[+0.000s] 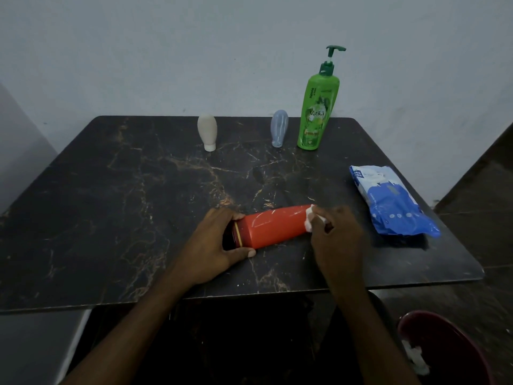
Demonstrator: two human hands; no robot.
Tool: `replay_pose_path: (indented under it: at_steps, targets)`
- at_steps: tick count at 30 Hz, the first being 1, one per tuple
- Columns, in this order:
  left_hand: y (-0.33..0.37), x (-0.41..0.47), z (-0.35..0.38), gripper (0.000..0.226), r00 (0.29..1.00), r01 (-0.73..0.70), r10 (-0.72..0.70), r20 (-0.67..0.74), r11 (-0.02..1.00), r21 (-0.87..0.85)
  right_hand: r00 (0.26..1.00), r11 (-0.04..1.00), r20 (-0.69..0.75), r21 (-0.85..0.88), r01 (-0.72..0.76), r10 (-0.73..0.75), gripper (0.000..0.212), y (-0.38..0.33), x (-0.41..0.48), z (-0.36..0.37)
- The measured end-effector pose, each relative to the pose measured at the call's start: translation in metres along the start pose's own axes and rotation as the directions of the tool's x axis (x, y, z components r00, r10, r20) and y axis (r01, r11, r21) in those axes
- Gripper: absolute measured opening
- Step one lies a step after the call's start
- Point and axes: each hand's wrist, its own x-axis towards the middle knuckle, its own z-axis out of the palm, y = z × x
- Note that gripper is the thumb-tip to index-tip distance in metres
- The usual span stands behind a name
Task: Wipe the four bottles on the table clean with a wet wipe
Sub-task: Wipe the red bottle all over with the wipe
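While the left hand [219, 240] clamps its grip round the cap end of the red bottle [273, 226], lying sideways at six o'clock on the worktop [111, 218], the right hand [337, 234] pinches the wet wipe [310, 218] against its base (wiping seems underway); next, turn it and rub its length.

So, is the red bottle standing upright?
No, the red bottle lies on its side, the left hand gripping its cap end.

A blue and white wipes pack [391, 201] lies flat at 3 o'clock. At 5 o'clock, a dark red bucket [449, 343] holds crumpled white wads [415, 358]. A pale wall [166, 51] stands at 12 o'clock.
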Motion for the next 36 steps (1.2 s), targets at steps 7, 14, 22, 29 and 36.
replay_pose_path:
  at_steps: [7, 14, 22, 29, 36]
  targets:
    - [-0.001, 0.0, 0.0, 0.063, 1.0, -0.015, 0.015, -0.018, 1.0, 0.01, 0.935, 0.931, 0.084, 0.158, 0.33, -0.345, 0.02, -0.05, -0.061, 0.038]
    - [-0.001, -0.001, 0.001, 0.065, 1.0, -0.003, 0.003, -0.015, 1.0, 0.007, 0.946, 0.934, 0.066, 0.192, 0.301, -0.318, 0.018, -0.038, -0.044, 0.024]
    - [0.002, -0.002, -0.001, 0.065, 1.0, -0.013, 0.013, 0.001, 1.0, -0.005, 0.999, 0.999, -0.026, 0.018, 0.042, -0.041, 0.016, -0.006, -0.009, -0.003]
    - [0.004, -0.002, -0.001, 0.063, 0.999, -0.031, 0.031, -0.024, 0.999, -0.009, 0.893, 0.896, 0.113, 0.151, 0.417, -0.435, 0.021, -0.049, -0.053, 0.028]
    - [0.003, -0.004, 0.0, 0.061, 0.99, -0.13, 0.13, -0.05, 0.992, 0.007, 0.872, 0.883, 0.319, -0.168, 0.438, -0.372, 0.022, -0.086, -0.014, 0.026]
